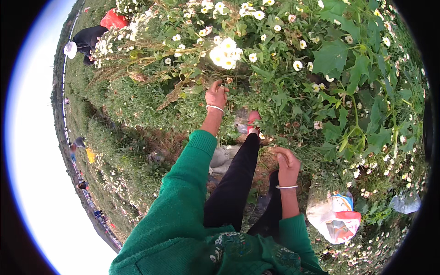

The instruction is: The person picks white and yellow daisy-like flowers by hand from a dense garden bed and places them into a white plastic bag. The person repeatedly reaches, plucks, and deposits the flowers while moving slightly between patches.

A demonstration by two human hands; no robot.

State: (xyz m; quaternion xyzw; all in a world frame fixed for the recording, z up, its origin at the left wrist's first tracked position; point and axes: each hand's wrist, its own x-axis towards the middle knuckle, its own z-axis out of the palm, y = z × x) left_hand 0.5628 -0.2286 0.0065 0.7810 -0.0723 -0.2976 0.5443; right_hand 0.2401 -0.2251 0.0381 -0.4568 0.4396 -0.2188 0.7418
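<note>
My left hand (216, 98), with a white bangle at the wrist, reaches among the flowering plants. Its fingers are bent beside a small withered flower head (229, 80), just below a bright cluster of white daisy-like flowers (227, 54). Whether it pinches a stem is too small to tell. Lower and to the right, my right hand (288, 166) also wears a bangle. Its fingers curve towards thin green stems (264, 155) near my legs, and the fingertips' hold on them is unclear. Both arms are in green knitted sleeves.
A red shoe (253, 118) shows between plants, near a pale sack (223, 158). At right lie a white and red plastic bag (333, 220) and a clear one (405, 202). Large leafy weeds (331, 56) rise upper right. Far left, a person in a white hat (70, 50) bends near a red bag (114, 20).
</note>
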